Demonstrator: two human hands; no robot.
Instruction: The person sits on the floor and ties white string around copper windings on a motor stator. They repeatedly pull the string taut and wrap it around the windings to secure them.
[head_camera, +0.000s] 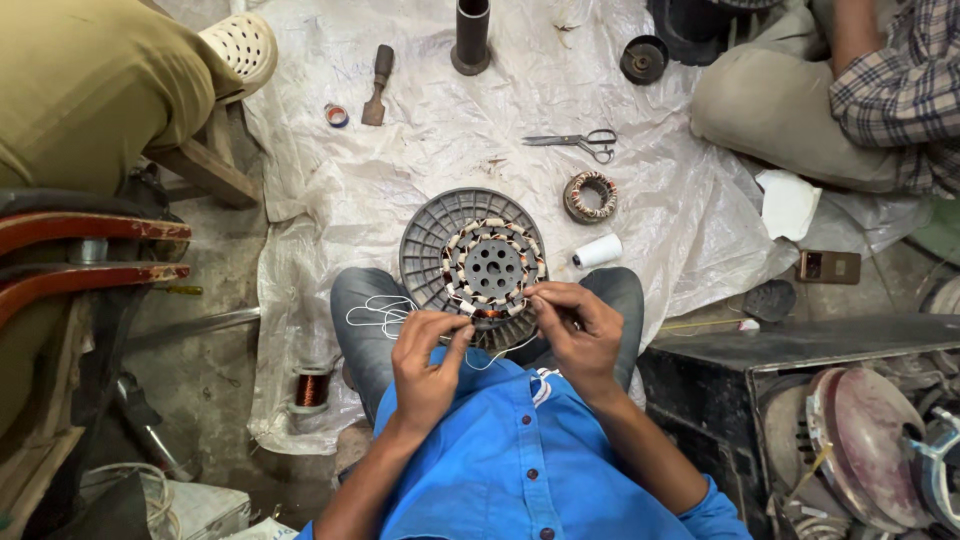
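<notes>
I rest the round wound motor stator with copper coils and white insulation (493, 268) on the grey ribbed plastic disc (425, 240) across my knees. My left hand (428, 365) pinches the thin white thread (375, 310) at the stator's near edge; my right hand (575, 325) grips that same edge, fingers closed. For tidy lacing, I judge the thread needs steady tension and snug loops. A white thread spool (598, 250) lies right of the stator.

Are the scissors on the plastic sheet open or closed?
Closed. The scissors lie flat on the white plastic sheet, blades together in one thin line pointing left, with the two handle loops side by side at the right.
</notes>
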